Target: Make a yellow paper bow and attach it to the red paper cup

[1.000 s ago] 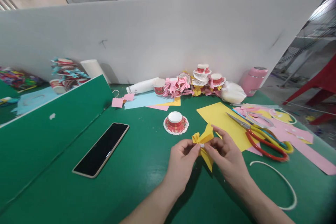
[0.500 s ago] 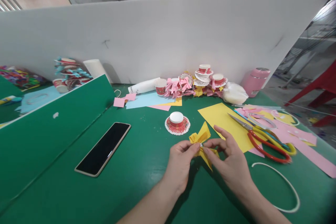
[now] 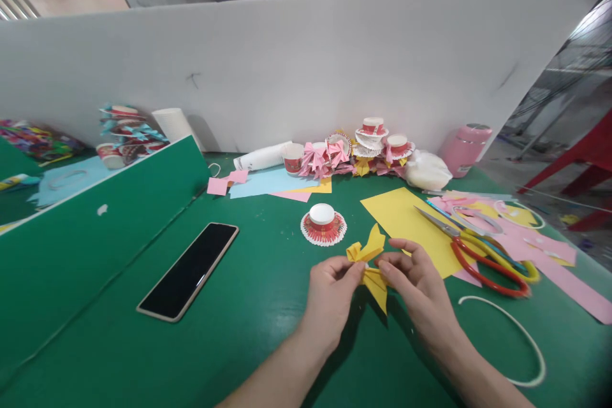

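Note:
A folded yellow paper bow (image 3: 373,247) is held over the green table (image 3: 268,331), one end pointing up and the other hanging down. My left hand (image 3: 332,296) pinches its middle from the left with thumb and forefinger. From the right, the thumb and forefinger of my right hand (image 3: 415,284) pinch close to the same spot; a small white bit shows between the hands. Just behind them stands a small paper hat (image 3: 322,223) with a white top, a red band and a fringed brim.
A phone (image 3: 189,271) lies left. Scissors (image 3: 478,258) and yellow paper (image 3: 406,223) lie right, near a white cord loop (image 3: 535,347). Decorated cups (image 3: 373,140), a white bag (image 3: 427,169) and a pink bottle (image 3: 465,150) line the grey partition (image 3: 287,64).
The bow has turned slightly, its lower end now hanging more to view. My right hand has shifted a little and its raised forefinger has curled down towards the bow.

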### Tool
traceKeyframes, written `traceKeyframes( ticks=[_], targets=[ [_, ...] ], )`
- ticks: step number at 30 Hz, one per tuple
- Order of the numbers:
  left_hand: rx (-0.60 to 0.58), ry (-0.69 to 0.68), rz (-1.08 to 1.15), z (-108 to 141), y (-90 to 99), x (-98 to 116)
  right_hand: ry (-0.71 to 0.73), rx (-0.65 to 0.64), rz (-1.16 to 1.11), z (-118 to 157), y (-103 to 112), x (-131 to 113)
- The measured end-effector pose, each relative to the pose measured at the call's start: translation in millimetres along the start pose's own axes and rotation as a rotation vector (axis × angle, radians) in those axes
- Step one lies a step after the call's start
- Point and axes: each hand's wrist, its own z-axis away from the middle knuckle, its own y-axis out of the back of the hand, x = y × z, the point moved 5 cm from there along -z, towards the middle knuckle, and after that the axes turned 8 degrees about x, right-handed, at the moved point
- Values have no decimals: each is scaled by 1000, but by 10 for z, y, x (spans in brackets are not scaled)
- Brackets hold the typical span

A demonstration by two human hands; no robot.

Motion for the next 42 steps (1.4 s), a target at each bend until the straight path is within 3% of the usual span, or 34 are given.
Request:
traceKeyframes(
  ticks=[6, 19, 36, 42],
  targets=[
    [-35, -70, -81, 22, -16, 42, -152, -65, -177, -16, -99, 53],
    [-58, -107, -102, 6, -10, 45, -228, -82, -234, -7, -122, 71],
    [-186, 80, 167, -23, -50, -70, -438, -195, -375, 60, -185, 68],
    [-168, 185, 240, -22, -67, -81, -552, -121, -299, 79, -146, 139]
  ],
)
